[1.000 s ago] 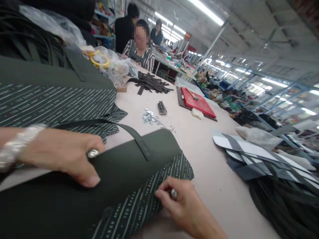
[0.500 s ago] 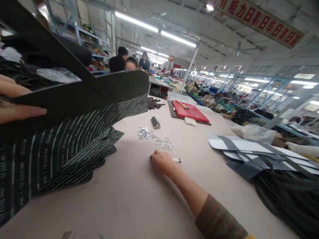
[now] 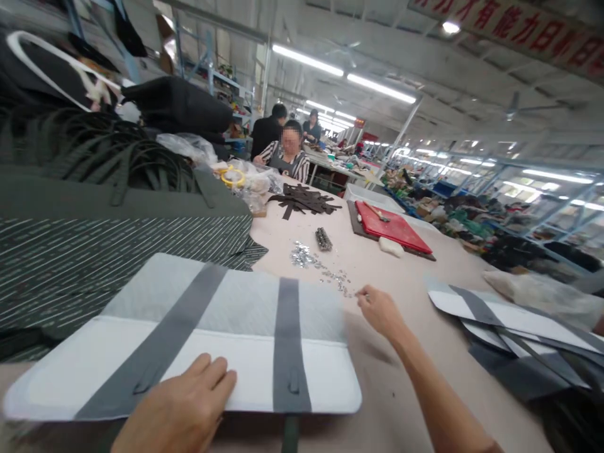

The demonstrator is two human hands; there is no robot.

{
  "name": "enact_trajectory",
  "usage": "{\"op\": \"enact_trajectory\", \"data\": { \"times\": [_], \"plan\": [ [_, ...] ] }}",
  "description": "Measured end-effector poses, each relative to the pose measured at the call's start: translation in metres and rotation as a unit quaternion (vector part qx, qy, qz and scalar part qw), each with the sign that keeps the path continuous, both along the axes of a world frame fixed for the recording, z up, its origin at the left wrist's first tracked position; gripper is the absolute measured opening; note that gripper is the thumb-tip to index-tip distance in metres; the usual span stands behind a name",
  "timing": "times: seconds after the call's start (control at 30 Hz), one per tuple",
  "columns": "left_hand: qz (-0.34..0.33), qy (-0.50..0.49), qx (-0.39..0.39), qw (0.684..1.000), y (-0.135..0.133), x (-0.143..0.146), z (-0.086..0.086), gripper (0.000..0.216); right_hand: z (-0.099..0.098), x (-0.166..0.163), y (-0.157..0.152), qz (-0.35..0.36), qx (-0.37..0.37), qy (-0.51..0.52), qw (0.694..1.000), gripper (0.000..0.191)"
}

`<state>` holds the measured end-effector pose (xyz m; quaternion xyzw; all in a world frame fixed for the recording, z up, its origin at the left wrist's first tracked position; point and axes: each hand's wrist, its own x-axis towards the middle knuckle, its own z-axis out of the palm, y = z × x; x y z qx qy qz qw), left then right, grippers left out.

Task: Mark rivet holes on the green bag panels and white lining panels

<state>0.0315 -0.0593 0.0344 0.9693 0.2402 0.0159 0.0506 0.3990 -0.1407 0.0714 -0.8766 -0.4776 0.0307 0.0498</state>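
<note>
A white and grey panel point(image 3: 226, 340) with two dark grey straps lies flat on the table in front of me. My left hand point(image 3: 182, 409) rests on its near edge, fingers stretched flat. My right hand point(image 3: 380, 309) reaches out past the panel's right end to a scatter of small silver metal pieces point(image 3: 325, 267), fingertips pinched at the nearest ones. What it pinches, if anything, is too small to see. A stack of dark striped fabric panels point(image 3: 94, 258) lies to the left behind the white panel.
A dark metal clip block point(image 3: 323, 239) sits beyond the silver pieces. Black strips point(image 3: 304, 200) and a red board point(image 3: 391, 228) lie farther back. Grey and white panels point(image 3: 509, 324) pile at the right. A seated person point(image 3: 287, 154) works at the far end; black straps point(image 3: 94, 151) heap at left.
The dark striped panel that my left hand lifted is gone onto the left stack, and a white and grey panel now lies before me. My right hand moved forward to the silver pieces.
</note>
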Motion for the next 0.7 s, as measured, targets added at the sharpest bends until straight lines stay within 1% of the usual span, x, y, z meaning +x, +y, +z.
{"op": "enact_trajectory", "data": {
  "times": [0.03, 0.1, 0.17, 0.23, 0.33, 0.4, 0.47, 0.57, 0.63, 0.7],
  "plan": [
    [0.006, 0.013, -0.015, 1.000, -0.011, 0.002, -0.003, 0.037, 0.007, 0.000, -0.004, 0.001, -0.001, 0.008, 1.000, 0.032],
    [0.004, 0.035, -0.040, 0.999, -0.027, 0.005, -0.004, 0.032, 0.019, -0.014, -0.005, 0.044, -0.003, 0.052, 0.998, 0.029],
    [-0.006, 0.041, -0.046, 0.998, -0.037, 0.006, -0.004, 0.026, 0.028, -0.046, -0.001, 0.116, -0.009, 0.118, 0.986, 0.027],
    [-0.009, 0.030, -0.037, 0.999, -0.044, 0.003, -0.007, 0.024, 0.032, -0.085, 0.007, 0.182, -0.030, 0.175, 0.967, 0.026],
    [-0.007, -0.013, -0.005, 1.000, -0.054, -0.005, -0.018, 0.026, 0.025, -0.136, 0.024, 0.257, -0.085, 0.204, 0.941, 0.024],
    [0.002, -0.044, 0.015, 0.999, -0.061, -0.009, -0.026, 0.028, 0.014, -0.155, 0.035, 0.302, -0.112, 0.197, 0.926, 0.023],
    [0.008, -0.077, 0.037, 0.996, -0.067, -0.013, -0.032, 0.028, 0.003, -0.163, 0.044, 0.336, -0.124, 0.175, 0.917, 0.023],
    [0.003, -0.126, 0.058, 0.990, -0.073, -0.016, -0.038, 0.029, -0.009, -0.167, 0.051, 0.362, -0.138, 0.138, 0.912, 0.022],
    [0.009, -0.148, 0.057, 0.987, -0.075, -0.018, -0.040, 0.031, -0.010, -0.169, 0.053, 0.368, -0.155, 0.112, 0.910, 0.021],
    [0.020, -0.170, 0.049, 0.984, -0.075, -0.020, -0.040, 0.034, -0.007, -0.171, 0.058, 0.379, -0.182, 0.086, 0.903, 0.021]
  ]
}}
